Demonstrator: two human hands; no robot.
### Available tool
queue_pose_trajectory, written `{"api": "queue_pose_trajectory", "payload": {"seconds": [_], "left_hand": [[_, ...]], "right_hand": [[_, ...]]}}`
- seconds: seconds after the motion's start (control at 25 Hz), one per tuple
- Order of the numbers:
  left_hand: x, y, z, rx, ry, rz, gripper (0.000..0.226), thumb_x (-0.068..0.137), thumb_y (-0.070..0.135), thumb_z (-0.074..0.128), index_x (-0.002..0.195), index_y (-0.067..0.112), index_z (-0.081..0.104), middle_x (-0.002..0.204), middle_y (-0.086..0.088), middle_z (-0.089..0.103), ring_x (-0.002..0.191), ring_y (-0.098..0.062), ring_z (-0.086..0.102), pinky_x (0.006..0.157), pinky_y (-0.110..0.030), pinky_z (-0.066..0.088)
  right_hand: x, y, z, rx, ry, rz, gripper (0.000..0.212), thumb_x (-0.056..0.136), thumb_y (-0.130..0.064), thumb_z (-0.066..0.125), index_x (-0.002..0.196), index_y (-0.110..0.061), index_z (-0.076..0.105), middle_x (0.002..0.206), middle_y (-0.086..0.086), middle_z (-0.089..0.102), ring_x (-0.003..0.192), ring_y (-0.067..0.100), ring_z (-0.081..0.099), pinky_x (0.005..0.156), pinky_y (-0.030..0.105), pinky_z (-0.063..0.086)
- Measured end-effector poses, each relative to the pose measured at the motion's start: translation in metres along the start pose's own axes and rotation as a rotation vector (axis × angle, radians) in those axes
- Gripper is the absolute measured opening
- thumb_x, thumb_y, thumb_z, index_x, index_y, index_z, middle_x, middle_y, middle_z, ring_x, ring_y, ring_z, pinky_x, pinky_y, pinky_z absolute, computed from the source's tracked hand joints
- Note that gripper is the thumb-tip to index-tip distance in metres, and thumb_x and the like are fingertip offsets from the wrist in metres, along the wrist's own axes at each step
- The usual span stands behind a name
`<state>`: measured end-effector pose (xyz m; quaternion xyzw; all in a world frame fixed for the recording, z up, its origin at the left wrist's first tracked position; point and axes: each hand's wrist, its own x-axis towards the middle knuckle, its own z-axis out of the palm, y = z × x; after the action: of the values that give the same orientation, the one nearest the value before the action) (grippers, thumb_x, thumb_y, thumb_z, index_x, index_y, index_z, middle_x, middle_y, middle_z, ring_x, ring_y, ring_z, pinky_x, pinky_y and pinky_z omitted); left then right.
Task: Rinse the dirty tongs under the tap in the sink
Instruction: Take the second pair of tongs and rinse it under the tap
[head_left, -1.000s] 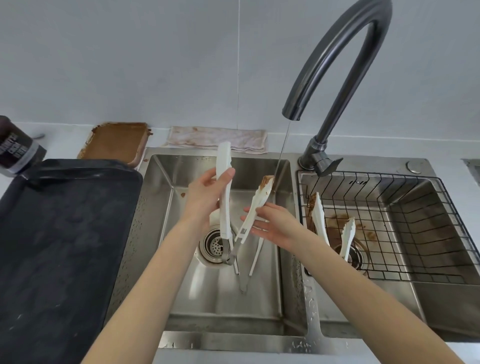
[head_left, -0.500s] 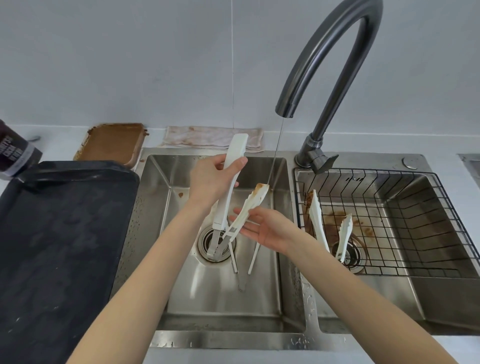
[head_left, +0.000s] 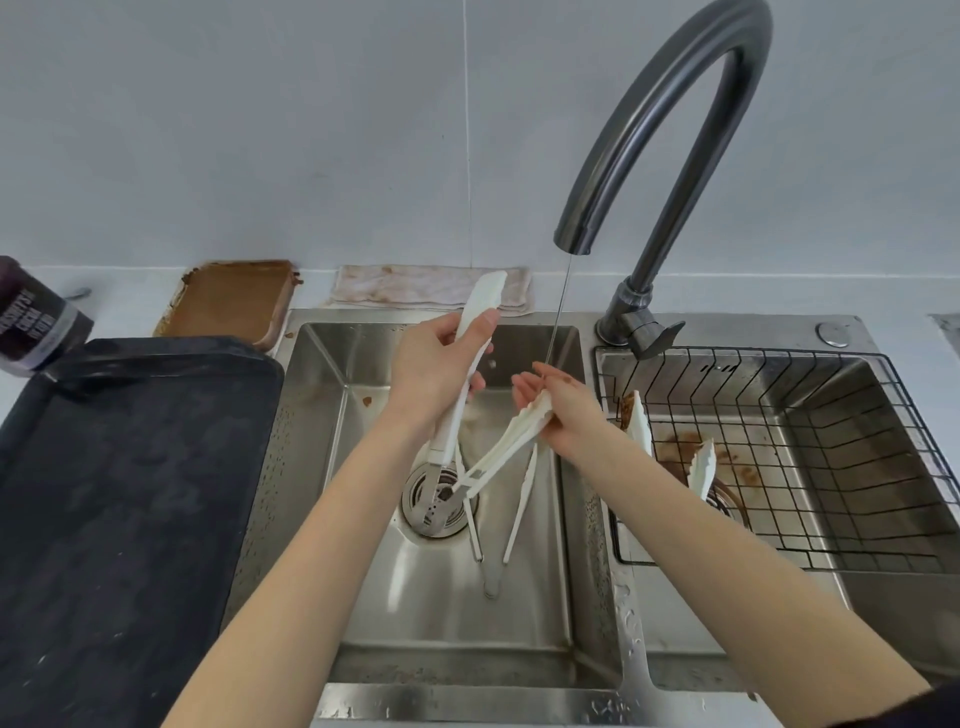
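White plastic tongs (head_left: 498, 452) are spread open over the left sink basin (head_left: 447, 613), hinge down near the drain (head_left: 435, 501). My left hand (head_left: 436, 371) grips one arm, whose tip points up and back. My right hand (head_left: 563, 410) holds the serrated tip of the other arm, fingers over it. A thin stream of water (head_left: 560, 312) falls from the dark curved tap (head_left: 670, 104) and lands by my right fingers. A second pair of white tongs (head_left: 511, 514) lies on the basin floor.
A wire basket (head_left: 779, 364) in the right basin holds two more white tongs (head_left: 701, 467) and brown smears. A black baking tray (head_left: 124, 493) lies on the left counter, with a brown-coated dish (head_left: 228, 301), a stained cloth (head_left: 415, 286) and a dark jar (head_left: 31, 322) behind.
The brown-soiled tong tip held by my right hand has shifted right, under the stream, with my fingers now over it. The arm in my left hand has tilted further right.
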<state>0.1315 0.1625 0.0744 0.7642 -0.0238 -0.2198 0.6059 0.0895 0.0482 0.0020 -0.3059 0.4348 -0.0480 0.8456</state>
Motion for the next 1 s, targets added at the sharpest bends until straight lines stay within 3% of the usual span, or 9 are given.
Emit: {"api": "queue_pose_trajectory", "payload": {"seconds": [0.12,0.24,0.4,0.48,0.56,0.68,0.84,0.92,1.0], "left_hand": [[0.000,-0.003,0.002,-0.045,0.028,0.015,0.018,0.087,0.033,0.060,0.070,0.026,0.062,0.068,0.004,0.060,0.031,-0.005,0.044,0.042,-0.022,0.035],[0.001,-0.004,0.009,-0.071,0.044,0.054,0.020,0.087,0.033,0.060,0.071,0.021,0.062,0.066,0.003,0.057,0.032,-0.006,0.040,0.038,-0.020,0.033],[0.005,-0.001,0.020,-0.058,0.043,0.076,0.014,0.087,0.032,0.059,0.083,0.020,0.065,0.068,0.001,0.055,0.029,-0.006,0.038,0.035,-0.019,0.031],[0.005,0.000,0.022,-0.094,0.033,0.058,0.022,0.087,0.032,0.059,0.093,0.012,0.066,0.066,0.004,0.054,0.028,-0.005,0.035,0.034,-0.017,0.028],[0.005,0.000,0.022,-0.166,0.022,0.021,0.021,0.088,0.031,0.058,0.087,0.011,0.062,0.065,0.004,0.050,0.028,-0.004,0.032,0.033,-0.017,0.025],[0.008,-0.010,0.015,-0.309,0.060,-0.105,0.022,0.091,0.030,0.055,0.079,0.012,0.055,0.068,0.002,0.048,0.029,-0.002,0.029,0.031,-0.014,0.023],[0.016,-0.050,-0.003,-0.546,0.148,-0.408,0.028,0.095,0.034,0.044,0.081,0.010,0.048,0.073,-0.001,0.049,0.023,-0.001,0.029,0.026,-0.010,0.023],[0.014,-0.070,-0.003,-0.590,0.135,-0.489,0.031,0.096,0.037,0.041,0.082,0.010,0.047,0.073,-0.001,0.049,0.023,-0.001,0.029,0.025,-0.010,0.023],[0.009,-0.080,0.004,-0.601,0.107,-0.524,0.033,0.097,0.037,0.039,0.083,0.008,0.047,0.072,-0.001,0.048,0.023,-0.001,0.028,0.025,-0.010,0.023]], "right_hand": [[0.001,-0.008,0.000,0.058,-0.056,0.009,0.037,0.099,-0.008,0.036,0.134,0.000,0.041,0.137,0.023,0.049,0.120,0.031,0.055,0.090,0.034,0.046],[-0.009,-0.006,-0.002,0.195,-0.185,0.119,0.036,0.099,-0.013,0.035,0.134,-0.003,0.036,0.140,0.020,0.044,0.128,0.031,0.047,0.098,0.040,0.041],[-0.016,0.006,-0.001,0.119,-0.247,0.133,0.012,0.099,-0.011,0.034,0.106,-0.007,0.042,0.109,0.017,0.058,0.092,0.024,0.062,0.082,0.039,0.050],[-0.010,0.004,0.002,0.070,-0.142,0.069,0.011,0.099,-0.009,0.037,0.103,-0.004,0.046,0.092,0.016,0.059,0.078,0.022,0.062,0.073,0.033,0.053],[-0.003,0.000,0.005,0.066,-0.053,0.055,0.019,0.098,-0.017,0.041,0.087,-0.004,0.049,0.077,0.009,0.055,0.061,0.014,0.057,0.055,0.023,0.053],[-0.001,-0.003,0.007,0.172,-0.091,0.123,0.030,0.093,-0.034,0.052,0.077,-0.009,0.048,0.058,-0.001,0.044,0.033,0.006,0.042,0.036,0.013,0.041],[-0.004,-0.008,-0.001,0.159,-0.239,0.097,0.024,0.092,-0.021,0.055,0.070,-0.011,0.052,0.047,-0.003,0.050,0.036,0.006,0.049,0.045,0.014,0.048],[-0.006,-0.009,-0.004,0.063,-0.287,0.081,0.021,0.093,-0.018,0.053,0.073,-0.013,0.053,0.049,-0.005,0.056,0.042,0.004,0.055,0.051,0.014,0.051],[-0.007,-0.008,-0.002,0.002,-0.238,0.078,0.022,0.092,-0.024,0.055,0.072,-0.015,0.051,0.043,-0.007,0.054,0.037,0.003,0.051,0.046,0.013,0.047]]}}
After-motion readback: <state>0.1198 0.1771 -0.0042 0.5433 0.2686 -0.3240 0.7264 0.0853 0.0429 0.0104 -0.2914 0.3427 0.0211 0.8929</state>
